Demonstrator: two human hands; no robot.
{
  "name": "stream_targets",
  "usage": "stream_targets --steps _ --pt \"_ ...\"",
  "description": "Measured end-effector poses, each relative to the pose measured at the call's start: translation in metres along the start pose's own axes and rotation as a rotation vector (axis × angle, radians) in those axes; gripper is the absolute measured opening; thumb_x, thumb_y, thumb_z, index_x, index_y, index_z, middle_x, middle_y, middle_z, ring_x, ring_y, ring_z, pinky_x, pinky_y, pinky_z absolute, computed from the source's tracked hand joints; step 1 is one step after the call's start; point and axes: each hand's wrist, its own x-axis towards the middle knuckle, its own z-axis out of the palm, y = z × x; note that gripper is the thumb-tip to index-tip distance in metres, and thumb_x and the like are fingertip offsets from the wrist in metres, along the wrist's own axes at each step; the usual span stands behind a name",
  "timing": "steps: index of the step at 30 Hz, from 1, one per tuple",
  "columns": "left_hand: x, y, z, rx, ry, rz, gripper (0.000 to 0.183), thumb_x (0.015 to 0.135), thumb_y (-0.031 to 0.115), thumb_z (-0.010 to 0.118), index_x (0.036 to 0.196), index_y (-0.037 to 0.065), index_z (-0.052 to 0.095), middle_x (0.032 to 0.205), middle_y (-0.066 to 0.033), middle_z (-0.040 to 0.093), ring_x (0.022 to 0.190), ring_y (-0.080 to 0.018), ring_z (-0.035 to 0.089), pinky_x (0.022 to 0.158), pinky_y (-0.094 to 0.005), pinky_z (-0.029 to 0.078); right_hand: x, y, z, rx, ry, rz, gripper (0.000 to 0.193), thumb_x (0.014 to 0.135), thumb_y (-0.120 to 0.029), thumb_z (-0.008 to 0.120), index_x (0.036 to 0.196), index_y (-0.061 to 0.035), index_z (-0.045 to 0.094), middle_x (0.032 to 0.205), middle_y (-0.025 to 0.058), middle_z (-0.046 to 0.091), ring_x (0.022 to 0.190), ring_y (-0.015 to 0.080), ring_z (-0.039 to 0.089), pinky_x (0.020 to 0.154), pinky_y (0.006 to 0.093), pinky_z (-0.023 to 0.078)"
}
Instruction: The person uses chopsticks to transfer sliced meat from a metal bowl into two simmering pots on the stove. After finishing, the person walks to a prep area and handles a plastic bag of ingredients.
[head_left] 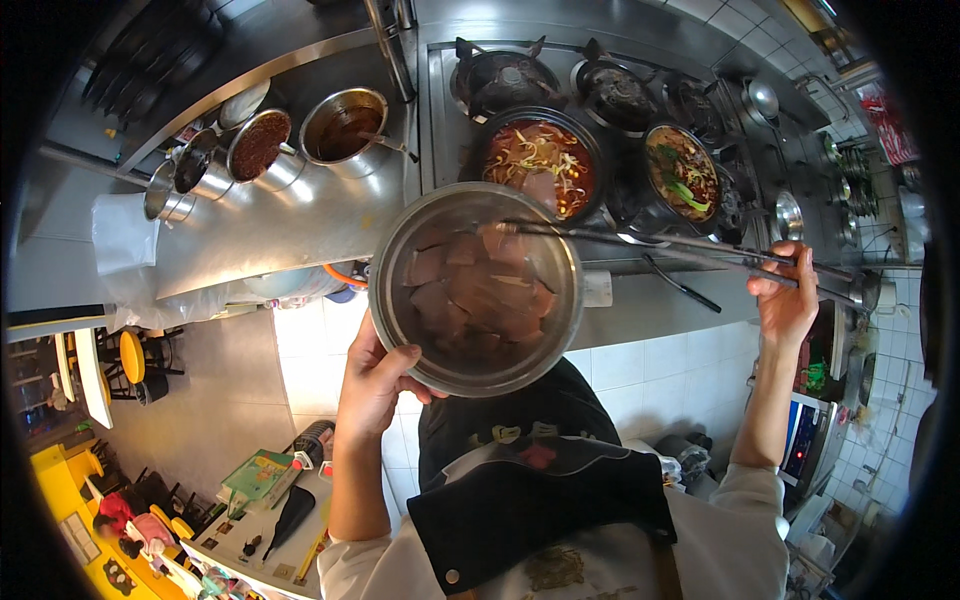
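My left hand [378, 372] grips the lower left rim of a round steel bowl [478, 382], thumb on the edge. Flat reddish-brown slices [462, 290] fill the bowl, some under murky liquid. At the right, my right hand [784, 298] is closed around long dark chopsticks [690, 246]. Their tips reach over the bowl's far right side, by one slice; I cannot tell whether they pinch it. Just beyond the bowl, a black pot [598, 150] of red broth with bean sprouts sits on the stove. A pale brown slice [541, 188] lies at its near side.
Right of the red pot stands a second pot [686, 172] with soup and green leaves. Bare burners [508, 80] line the stove's back. Steel sauce pots [345, 125] stand on the left counter, one with a ladle. A black handle [682, 284] juts over the stove's front edge.
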Motion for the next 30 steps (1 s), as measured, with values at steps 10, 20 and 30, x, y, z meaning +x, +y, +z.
stream_targets --steps 10,20,30 --pt "-0.003 -0.019 -0.015 0.021 0.172 -0.008 0.047 0.078 0.001 0.047 0.124 0.002 0.039 0.078 -0.0137 0.063 0.051 -0.0227 0.063 0.037 -0.0223 0.05 0.019 0.007 -0.036 -0.03 0.116 -0.044 0.037 0.097 -0.028 0.037 0.1 0.0056 0.053 0.078 0.0153 0.062 0.065 0.0288 0.066 0.06 0.0329 0.058" --pt "-0.009 -0.025 -0.021 0.029 0.232 -0.013 0.047 0.077 0.006 0.05 0.123 0.002 0.04 0.081 -0.0145 0.062 0.055 -0.0244 0.065 0.039 -0.0232 0.053 0.033 0.043 -0.06 -0.116 0.209 0.116 0.039 0.096 -0.03 0.04 0.098 0.0063 0.053 0.077 0.0163 0.059 0.067 0.0306 0.066 0.062 0.0342 0.058" --pt "-0.011 -0.026 -0.014 0.014 0.265 -0.016 0.044 0.078 0.005 0.052 0.121 0.002 0.043 0.077 -0.0125 0.062 0.052 -0.0218 0.063 0.039 -0.0231 0.051 0.054 0.064 -0.059 -0.081 0.196 0.138 0.038 0.096 -0.029 0.042 0.097 0.0064 0.054 0.08 0.0168 0.057 0.071 0.0323 0.066 0.064 0.0348 0.057"
